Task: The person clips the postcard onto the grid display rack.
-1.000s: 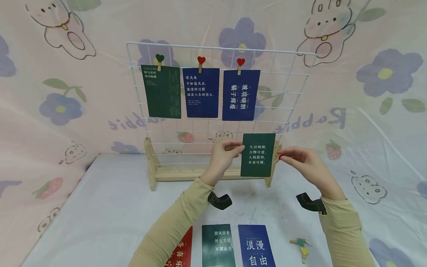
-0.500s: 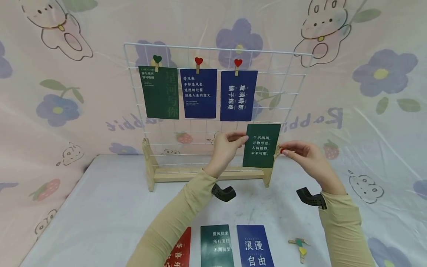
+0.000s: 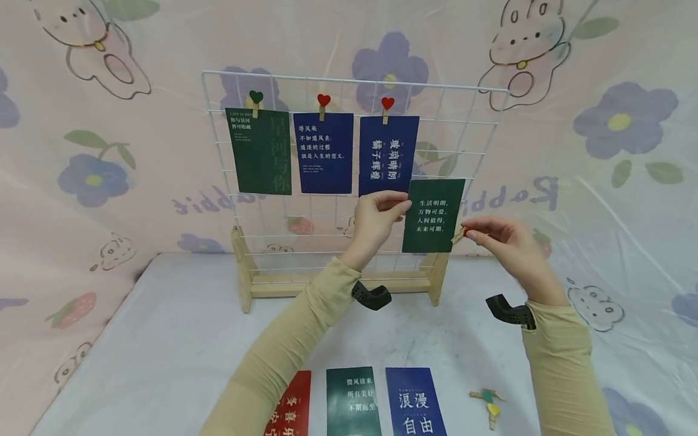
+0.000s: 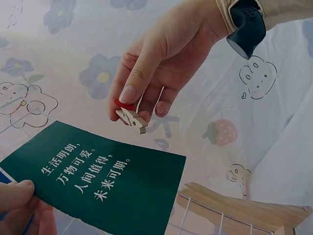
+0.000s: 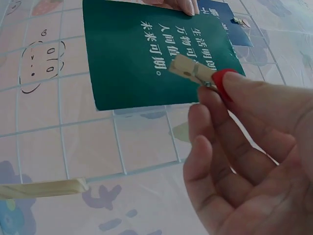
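My left hand pinches the left edge of a green card with white writing, raised in front of the right part of a white wire grid rack. Just right of the card, my right hand pinches a small wooden clothespin with a red heart, between thumb and forefinger. The clothespin points toward the card's lower right edge in the head view. Along the rack's upper part hang a green card, a blue card and another blue card, each under a heart clothespin.
On the white table lie a red card, a green card and a blue card. Loose clothespins with green and yellow hearts lie to their right. The rack's wooden base stands by the patterned backdrop.
Both hands have risen toward the rack, the green card moving up and slightly right with the left hand. The right hand has followed with the clothespin.
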A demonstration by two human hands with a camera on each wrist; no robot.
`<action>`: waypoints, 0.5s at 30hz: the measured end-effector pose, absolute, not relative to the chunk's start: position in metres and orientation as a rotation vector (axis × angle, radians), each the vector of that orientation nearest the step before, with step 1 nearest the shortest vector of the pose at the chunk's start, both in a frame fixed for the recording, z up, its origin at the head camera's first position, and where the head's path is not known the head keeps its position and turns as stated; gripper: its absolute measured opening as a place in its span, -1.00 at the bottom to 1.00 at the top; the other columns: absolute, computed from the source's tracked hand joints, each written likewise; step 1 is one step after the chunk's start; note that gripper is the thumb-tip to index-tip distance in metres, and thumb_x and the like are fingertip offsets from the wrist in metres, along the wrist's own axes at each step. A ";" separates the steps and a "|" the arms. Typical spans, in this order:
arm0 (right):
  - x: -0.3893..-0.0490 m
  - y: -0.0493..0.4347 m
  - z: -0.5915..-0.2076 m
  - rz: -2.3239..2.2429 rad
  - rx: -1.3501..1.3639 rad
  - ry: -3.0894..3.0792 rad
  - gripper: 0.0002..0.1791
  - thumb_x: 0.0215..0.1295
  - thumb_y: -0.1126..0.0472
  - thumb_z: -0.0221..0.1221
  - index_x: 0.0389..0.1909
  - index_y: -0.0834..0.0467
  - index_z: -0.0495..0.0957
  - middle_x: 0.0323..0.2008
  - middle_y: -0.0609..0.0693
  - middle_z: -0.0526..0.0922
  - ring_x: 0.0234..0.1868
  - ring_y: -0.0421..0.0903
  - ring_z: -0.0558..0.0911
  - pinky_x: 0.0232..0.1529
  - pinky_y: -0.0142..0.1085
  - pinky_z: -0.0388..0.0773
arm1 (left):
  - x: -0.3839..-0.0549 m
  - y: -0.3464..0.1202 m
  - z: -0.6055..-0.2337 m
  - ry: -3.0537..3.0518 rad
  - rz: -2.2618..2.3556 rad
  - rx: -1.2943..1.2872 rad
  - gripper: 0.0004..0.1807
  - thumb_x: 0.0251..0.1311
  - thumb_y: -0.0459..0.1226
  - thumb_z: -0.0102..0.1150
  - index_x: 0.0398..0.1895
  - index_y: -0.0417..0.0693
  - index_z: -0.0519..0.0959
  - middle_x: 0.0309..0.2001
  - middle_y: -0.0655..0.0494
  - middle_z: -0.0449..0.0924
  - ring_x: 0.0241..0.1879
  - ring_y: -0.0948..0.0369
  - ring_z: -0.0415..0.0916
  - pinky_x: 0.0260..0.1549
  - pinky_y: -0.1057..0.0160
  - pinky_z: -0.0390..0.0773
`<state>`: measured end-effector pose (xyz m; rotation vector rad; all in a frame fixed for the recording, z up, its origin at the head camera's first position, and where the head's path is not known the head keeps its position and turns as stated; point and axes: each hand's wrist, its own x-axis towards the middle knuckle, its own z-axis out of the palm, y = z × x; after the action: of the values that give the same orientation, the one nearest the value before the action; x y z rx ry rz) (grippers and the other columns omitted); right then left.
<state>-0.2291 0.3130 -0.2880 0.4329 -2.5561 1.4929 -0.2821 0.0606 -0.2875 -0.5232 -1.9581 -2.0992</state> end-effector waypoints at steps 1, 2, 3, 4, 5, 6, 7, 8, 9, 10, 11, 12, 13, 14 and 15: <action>-0.229 0.313 -0.286 1.486 0.421 -2.558 -0.65 0.36 0.13 0.16 0.06 0.24 0.54 -0.07 0.09 0.64 -0.09 -0.21 0.59 -0.05 -0.52 0.46 | -0.283 0.061 -0.286 -1.958 -2.098 -0.523 -0.86 0.17 -0.39 0.28 -0.21 -0.24 0.68 -0.31 0.03 0.68 -0.36 0.24 0.60 -0.31 0.32 0.63; -0.230 0.313 -0.285 1.482 0.414 -2.562 -0.64 0.36 0.12 0.16 0.07 0.24 0.54 -0.06 0.09 0.64 -0.09 -0.20 0.58 -0.05 -0.52 0.46 | -0.284 0.062 -0.283 -1.961 -2.096 -0.522 -0.86 0.17 -0.39 0.28 -0.21 -0.24 0.69 -0.31 0.03 0.68 -0.37 0.24 0.60 -0.31 0.33 0.63; -0.231 0.313 -0.283 1.478 0.398 -2.563 -0.63 0.36 0.10 0.16 0.07 0.23 0.54 -0.05 0.09 0.63 -0.08 -0.20 0.58 -0.05 -0.52 0.45 | -0.284 0.062 -0.281 -1.965 -2.092 -0.522 -0.85 0.17 -0.39 0.28 -0.20 -0.23 0.69 -0.30 0.04 0.68 -0.36 0.25 0.60 -0.30 0.34 0.62; -0.231 0.312 -0.281 1.473 0.391 -2.564 -0.62 0.36 0.09 0.16 0.08 0.24 0.53 -0.04 0.09 0.63 -0.07 -0.19 0.57 -0.05 -0.52 0.45 | -0.285 0.062 -0.280 -1.974 -2.086 -0.526 -0.85 0.18 -0.38 0.28 -0.19 -0.22 0.69 -0.30 0.05 0.68 -0.36 0.26 0.60 -0.29 0.35 0.62; -0.232 0.312 -0.280 1.478 0.385 -2.557 -0.61 0.36 0.09 0.16 0.08 0.24 0.53 -0.04 0.09 0.63 -0.06 -0.18 0.57 -0.04 -0.51 0.45 | -0.285 0.063 -0.278 -1.979 -2.082 -0.530 -0.84 0.18 -0.37 0.27 -0.19 -0.21 0.69 -0.29 0.06 0.69 -0.35 0.26 0.60 -0.29 0.35 0.61; -0.232 0.311 -0.278 1.477 0.377 -2.554 -0.60 0.36 0.08 0.16 0.09 0.24 0.53 -0.03 0.08 0.63 -0.05 -0.17 0.56 -0.04 -0.51 0.45 | -0.286 0.063 -0.276 -1.984 -2.075 -0.534 -0.84 0.18 -0.36 0.27 -0.18 -0.21 0.69 -0.29 0.07 0.69 -0.34 0.26 0.60 -0.28 0.36 0.61; -0.233 0.311 -0.277 1.467 0.369 -2.556 -0.60 0.36 0.07 0.16 0.09 0.24 0.52 -0.03 0.05 0.63 -0.04 -0.17 0.55 -0.04 -0.52 0.44 | -0.287 0.064 -0.274 -1.983 -2.070 -0.539 -0.84 0.19 -0.36 0.27 -0.18 -0.20 0.69 -0.28 0.07 0.69 -0.33 0.26 0.61 -0.27 0.36 0.61; -0.234 0.310 -0.276 1.459 0.362 -2.558 -0.59 0.36 0.06 0.15 0.10 0.23 0.52 -0.02 0.02 0.63 -0.03 -0.17 0.54 -0.03 -0.53 0.43 | -0.288 0.064 -0.273 -1.981 -2.066 -0.541 -0.84 0.19 -0.35 0.27 -0.18 -0.20 0.69 -0.28 0.08 0.69 -0.33 0.25 0.61 -0.27 0.36 0.61; -0.235 0.310 -0.275 1.469 0.361 -2.547 -0.59 0.36 0.06 0.15 0.11 0.23 0.52 -0.02 0.01 0.63 -0.02 -0.16 0.53 -0.02 -0.52 0.42 | -0.289 0.065 -0.271 -1.980 -2.061 -0.541 -0.84 0.19 -0.35 0.27 -0.18 -0.19 0.69 -0.28 0.08 0.69 -0.33 0.25 0.61 -0.27 0.36 0.61; -0.235 0.309 -0.273 1.483 0.361 -2.533 -0.59 0.36 0.07 0.15 0.11 0.24 0.51 -0.02 -0.01 0.63 -0.02 -0.15 0.52 -0.02 -0.51 0.42 | -0.291 0.065 -0.269 -1.978 -2.058 -0.542 -0.84 0.19 -0.34 0.27 -0.18 -0.19 0.69 -0.27 0.08 0.69 -0.33 0.25 0.61 -0.27 0.36 0.61; -0.236 0.309 -0.272 1.486 0.353 -2.524 -0.60 0.36 0.07 0.15 0.11 0.22 0.52 -0.04 -0.05 0.63 -0.03 -0.16 0.52 -0.03 -0.50 0.42 | -0.292 0.066 -0.267 -1.980 -2.057 -0.539 -0.84 0.19 -0.34 0.28 -0.18 -0.18 0.69 -0.27 0.08 0.69 -0.32 0.25 0.61 -0.27 0.36 0.61; -0.237 0.309 -0.271 1.486 0.349 -2.513 -0.60 0.36 0.07 0.15 0.11 0.21 0.52 -0.06 -0.07 0.63 -0.05 -0.16 0.51 -0.05 -0.49 0.41 | -0.293 0.066 -0.265 -1.980 -2.056 -0.541 -0.84 0.19 -0.34 0.28 -0.18 -0.18 0.68 -0.27 0.08 0.69 -0.32 0.25 0.61 -0.27 0.37 0.61; -0.239 0.309 -0.271 1.505 0.348 -2.490 -0.61 0.36 0.08 0.15 0.10 0.21 0.53 -0.07 -0.08 0.63 -0.07 -0.15 0.51 -0.07 -0.48 0.40 | -0.295 0.067 -0.263 -1.980 -2.054 -0.542 -0.84 0.19 -0.34 0.28 -0.18 -0.19 0.68 -0.27 0.07 0.69 -0.32 0.24 0.61 -0.27 0.37 0.61; -0.240 0.309 -0.270 1.522 0.347 -2.467 -0.62 0.36 0.09 0.16 0.10 0.21 0.53 -0.09 -0.10 0.63 -0.08 -0.15 0.50 -0.09 -0.45 0.41 | -0.296 0.068 -0.260 -1.981 -2.055 -0.543 -0.83 0.18 -0.34 0.28 -0.17 -0.19 0.68 -0.27 0.07 0.69 -0.32 0.24 0.61 -0.27 0.37 0.61; -0.241 0.309 -0.269 1.539 0.347 -2.441 -0.62 0.36 0.10 0.16 0.10 0.22 0.53 -0.10 -0.10 0.62 -0.09 -0.15 0.50 -0.10 -0.43 0.41 | -0.298 0.068 -0.258 -1.979 -2.059 -0.545 -0.83 0.18 -0.34 0.28 -0.17 -0.19 0.68 -0.28 0.07 0.69 -0.33 0.23 0.61 -0.28 0.38 0.61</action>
<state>-0.2414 0.3086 -0.2687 0.3467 -2.4411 1.5395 -0.2976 0.0684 -0.2581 -0.5455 -1.9789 -2.0593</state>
